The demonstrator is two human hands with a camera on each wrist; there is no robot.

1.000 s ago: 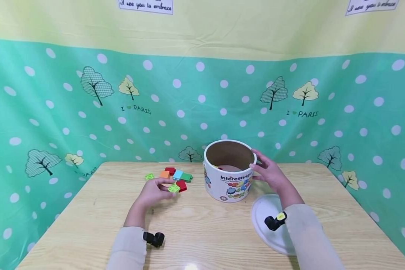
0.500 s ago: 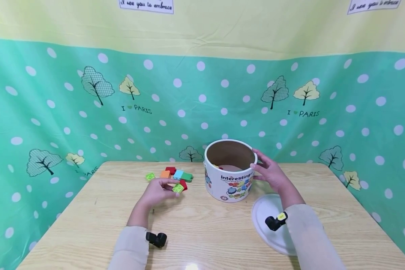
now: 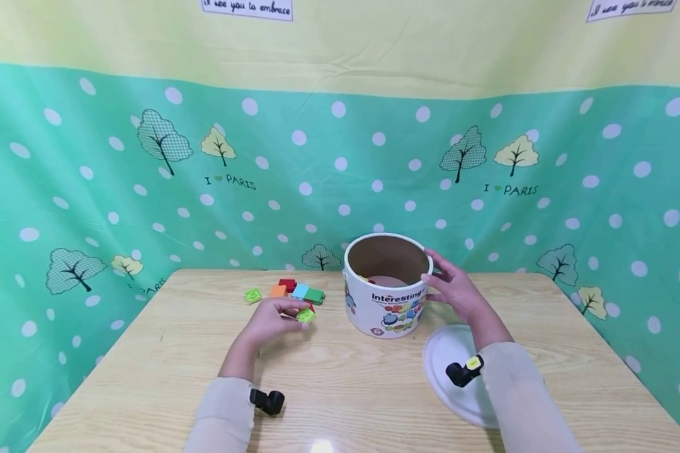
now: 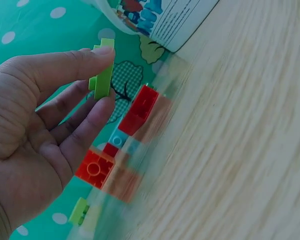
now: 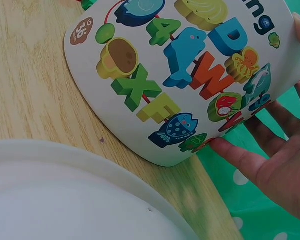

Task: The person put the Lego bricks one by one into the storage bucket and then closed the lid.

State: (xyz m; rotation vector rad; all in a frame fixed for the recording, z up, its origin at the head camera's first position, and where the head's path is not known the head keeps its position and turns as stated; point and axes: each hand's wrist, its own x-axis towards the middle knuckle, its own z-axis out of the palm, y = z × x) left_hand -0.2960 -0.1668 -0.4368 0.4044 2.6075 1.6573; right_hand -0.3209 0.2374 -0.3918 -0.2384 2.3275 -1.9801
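Note:
Between thumb and fingertips, my left hand pinches a light green building block. In the left wrist view the block is edge-on, with its studs toward the palm. A red block lies on the table near that hand, mostly covered by it in the head view. My right hand rests against the right side of a white printed bucket, fingers spread along its wall and up to the rim. The bucket stands upright without its cover; only a bit of red and yellow shows inside.
Behind the left hand lie an orange block, a light blue block, a green block, another red block and a light green block. A round white lid lies flat below the right forearm. A dotted curtain hangs behind the table.
My left hand has moved slightly to the right with the light green block, now covering more of the red block. The right hand and the bucket have stayed in place.

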